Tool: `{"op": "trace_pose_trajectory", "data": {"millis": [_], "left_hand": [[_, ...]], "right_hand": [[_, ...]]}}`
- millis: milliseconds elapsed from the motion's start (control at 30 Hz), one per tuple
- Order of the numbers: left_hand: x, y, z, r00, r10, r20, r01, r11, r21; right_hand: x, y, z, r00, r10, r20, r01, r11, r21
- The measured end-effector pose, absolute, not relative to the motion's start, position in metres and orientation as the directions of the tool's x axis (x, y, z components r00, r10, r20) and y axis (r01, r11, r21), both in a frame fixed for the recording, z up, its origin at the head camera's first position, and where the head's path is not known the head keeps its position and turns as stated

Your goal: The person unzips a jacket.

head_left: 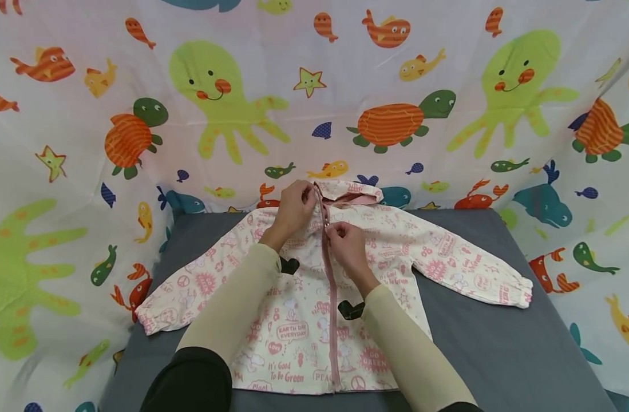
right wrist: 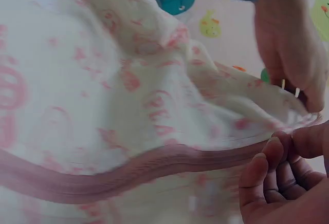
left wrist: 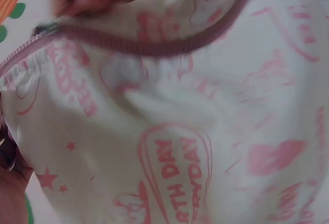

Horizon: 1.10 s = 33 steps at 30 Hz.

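A white jacket (head_left: 293,309) with pink print lies front up, its pink zipper (head_left: 331,297) running down the middle. My left hand (head_left: 296,205) holds the jacket's edge at the collar, beside the top of the zipper. Just below it, my right hand (head_left: 349,246) pinches the zipper pull (head_left: 327,223) between thumb and fingers. Below the pull the two zipper sides are joined; above it they part slightly at the collar (head_left: 352,189). In the right wrist view, the right fingers (right wrist: 262,172) curl at the zipper tape and hide the pull.
The jacket lies on a grey table (head_left: 479,355). Its sleeves spread to both sides, the right one ending in a gathered cuff (head_left: 522,293). A white cloth (head_left: 335,63) printed with sea animals hangs behind the table and along its sides.
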State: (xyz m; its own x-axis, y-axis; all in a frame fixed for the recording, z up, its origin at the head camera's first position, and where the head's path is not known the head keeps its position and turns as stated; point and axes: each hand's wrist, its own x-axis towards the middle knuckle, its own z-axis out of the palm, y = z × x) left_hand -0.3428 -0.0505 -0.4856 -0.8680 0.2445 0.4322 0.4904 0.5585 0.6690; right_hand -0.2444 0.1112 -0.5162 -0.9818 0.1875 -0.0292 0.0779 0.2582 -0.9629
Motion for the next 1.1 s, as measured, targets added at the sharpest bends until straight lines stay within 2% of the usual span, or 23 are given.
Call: {"op": "trace_pose_trajectory", "data": {"millis": [167, 467, 767, 933, 1100], "left_hand": [[-0.353, -0.056, -0.471, -0.858, 0.181, 0.481, 0.489, 0.574, 0.657], [-0.368, -0.068, -0.456, -0.860, 0.125, 0.495, 0.460, 0.612, 0.643], [-0.381, -0.084, -0.424, -0.845, 0.071, 0.531, 0.435, 0.669, 0.603], [-0.384, -0.090, -0.412, -0.856, 0.017, 0.517, 0.381, 0.697, 0.608], [-0.387, -0.093, -0.399, -0.842, -0.031, 0.539, 0.340, 0.745, 0.574]], "right_hand": [[-0.221, 0.114, -0.530, -0.984, 0.175, -0.027, 0.082, 0.313, -0.946], [-0.167, 0.119, -0.553, -0.994, 0.106, -0.022, 0.056, 0.330, -0.942], [-0.121, 0.124, -0.552, -0.997, 0.037, -0.062, 0.071, 0.390, -0.918], [-0.085, 0.119, -0.552, -0.993, -0.064, -0.103, 0.067, 0.417, -0.906], [-0.051, 0.117, -0.558, -0.971, -0.191, -0.146, 0.049, 0.438, -0.898]]}}
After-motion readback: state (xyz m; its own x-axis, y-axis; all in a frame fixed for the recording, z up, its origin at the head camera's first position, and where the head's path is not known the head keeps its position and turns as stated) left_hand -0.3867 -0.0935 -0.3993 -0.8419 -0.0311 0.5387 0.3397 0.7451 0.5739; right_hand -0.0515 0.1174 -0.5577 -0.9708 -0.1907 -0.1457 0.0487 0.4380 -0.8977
